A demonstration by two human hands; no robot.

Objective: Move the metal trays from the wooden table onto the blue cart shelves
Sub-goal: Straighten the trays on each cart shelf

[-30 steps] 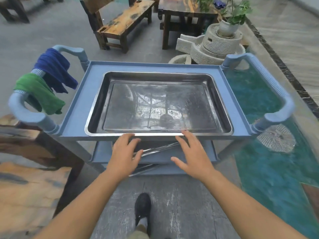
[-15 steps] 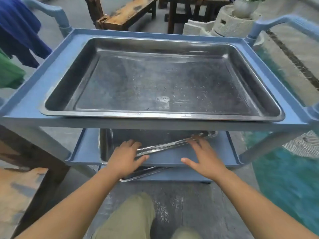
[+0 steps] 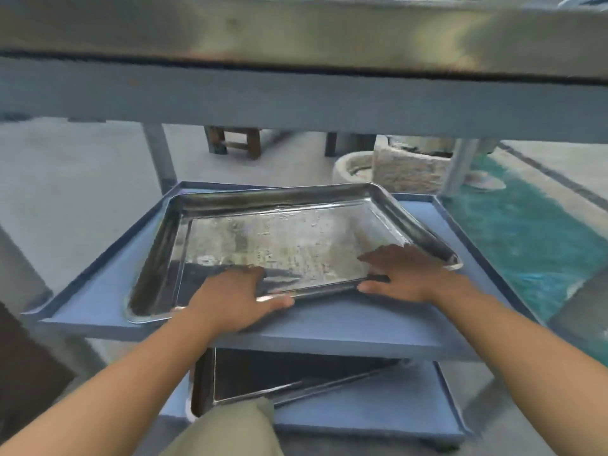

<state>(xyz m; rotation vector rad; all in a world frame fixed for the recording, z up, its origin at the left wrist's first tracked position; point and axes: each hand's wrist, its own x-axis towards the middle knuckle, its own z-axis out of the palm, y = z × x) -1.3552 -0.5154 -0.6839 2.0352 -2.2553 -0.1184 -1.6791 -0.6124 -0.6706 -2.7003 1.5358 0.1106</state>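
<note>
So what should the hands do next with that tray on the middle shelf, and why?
Probably turn the metal tray square and slide it further in. It lies askew to the edges of the blue cart's middle shelf, its right end angled toward the shelf's side lip, and the left hand and right hand both hold its near rim.

Grey floor (image 3: 82, 166), wooden bench legs (image 3: 234, 142), stone planter (image 3: 408, 169), teal pool (image 3: 526, 232).

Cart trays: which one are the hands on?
The middle-shelf tray: left hand and right hand hold its near rim. Top tray and bottom tray: untouched.
</note>
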